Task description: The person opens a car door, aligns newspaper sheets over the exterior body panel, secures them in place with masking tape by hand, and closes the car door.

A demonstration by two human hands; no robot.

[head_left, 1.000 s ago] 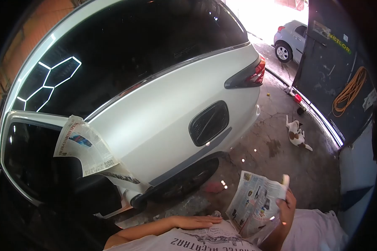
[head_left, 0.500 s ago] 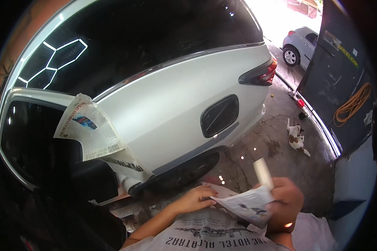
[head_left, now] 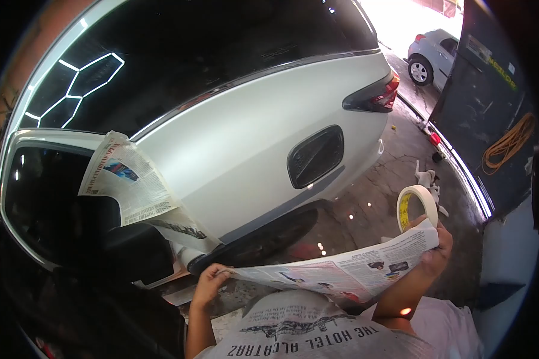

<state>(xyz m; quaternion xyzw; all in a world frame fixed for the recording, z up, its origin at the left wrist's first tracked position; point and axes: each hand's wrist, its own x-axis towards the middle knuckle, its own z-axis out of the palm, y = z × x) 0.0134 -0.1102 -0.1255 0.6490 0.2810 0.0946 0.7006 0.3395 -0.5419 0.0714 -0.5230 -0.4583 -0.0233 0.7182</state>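
A long sheet of newspaper (head_left: 341,269) is stretched between my two hands, in front of my printed grey shirt. My left hand (head_left: 208,286) pinches its left end. My right hand (head_left: 435,251) grips the right end and also holds a roll of masking tape (head_left: 425,194), which stands up above the paper with its yellow inner ring showing. Beyond the paper is a white car (head_left: 239,143) with a dark fuel-door area (head_left: 315,157). Another newspaper piece (head_left: 132,185) hangs along the edge of the car's door opening.
On the floor at right lies a white and brown dog (head_left: 426,179). An orange coiled cord (head_left: 509,143) hangs on the dark gate (head_left: 479,90). Outside stands a silver car (head_left: 434,60). The open car door (head_left: 36,197) is at left.
My hands have moved apart, left hand to the left and right hand to the right, spreading the bunched newspaper out. The tape roll has risen and turned its ring toward me.
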